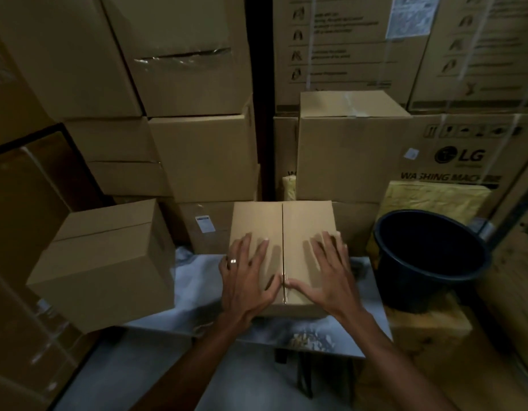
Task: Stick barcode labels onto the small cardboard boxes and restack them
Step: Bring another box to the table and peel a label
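From the head camera, a small cardboard box (pixel 282 250) sits on the pale tabletop (pixel 194 280), its two top flaps meeting at a centre seam that runs away from the person. The left hand (pixel 246 274) lies flat on the left flap with fingers spread, and the right hand (pixel 328 271) lies flat on the right flap the same way; neither is curled round anything, and both press down on the box, thumbs close to the seam.

No barcode label shows on this box's top, and no loose label or sheet of labels can be seen in either hand, so the sticking for this box looks not yet done. A second small box (pixel 108 262) stands tilted at the left edge of the tabletop, also without a visible label. One box in the stack behind carries a white label (pixel 205 223) on its front face. A black bucket (pixel 428 256) stands to the right.
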`<state>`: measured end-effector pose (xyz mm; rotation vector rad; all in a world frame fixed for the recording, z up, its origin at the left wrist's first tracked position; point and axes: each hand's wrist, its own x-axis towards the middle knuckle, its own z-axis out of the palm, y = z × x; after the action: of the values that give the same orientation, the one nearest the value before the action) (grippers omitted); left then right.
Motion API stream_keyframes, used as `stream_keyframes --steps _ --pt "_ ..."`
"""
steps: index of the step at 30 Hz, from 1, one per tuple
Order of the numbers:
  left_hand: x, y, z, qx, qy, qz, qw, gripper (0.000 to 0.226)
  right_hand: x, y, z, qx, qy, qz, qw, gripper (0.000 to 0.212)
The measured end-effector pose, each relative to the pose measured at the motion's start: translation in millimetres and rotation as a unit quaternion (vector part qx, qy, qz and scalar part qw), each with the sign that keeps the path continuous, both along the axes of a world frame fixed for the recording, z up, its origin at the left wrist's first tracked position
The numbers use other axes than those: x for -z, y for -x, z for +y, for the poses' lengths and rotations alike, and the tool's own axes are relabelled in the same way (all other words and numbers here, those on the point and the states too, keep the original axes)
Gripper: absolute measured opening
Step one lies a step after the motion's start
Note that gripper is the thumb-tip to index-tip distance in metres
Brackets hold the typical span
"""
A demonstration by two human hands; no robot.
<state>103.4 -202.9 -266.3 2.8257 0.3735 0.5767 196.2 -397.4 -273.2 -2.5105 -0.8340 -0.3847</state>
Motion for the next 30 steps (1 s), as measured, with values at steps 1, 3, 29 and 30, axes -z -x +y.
stream_keyframes --steps 1,3,29,30 --pt "4.0 0.0 0.0 0.007 -0.031 0.009 0.999 0.085 2.0 1.9 -0.2 -0.005 0.031 -0.026 0.999 0.109" --pt "13.1 4.3 -0.2 0.020 -0.048 0.019 0.998 0.082 6.8 10.5 -1.2 -0.016 0.064 -0.071 0.995 0.099" --pt "122.5 87.8 -20.3 0.072 -0.007 0.044 0.996 0.077 114.6 103.5 -14.8 -0.016 -0.015 0.072 0.997 0.083" --pt "117.6 88.9 -21.4 0.072 0.003 0.026 0.997 0.079 106.6 104.8 -13.9 -0.022 -0.037 0.081 0.996 0.080"
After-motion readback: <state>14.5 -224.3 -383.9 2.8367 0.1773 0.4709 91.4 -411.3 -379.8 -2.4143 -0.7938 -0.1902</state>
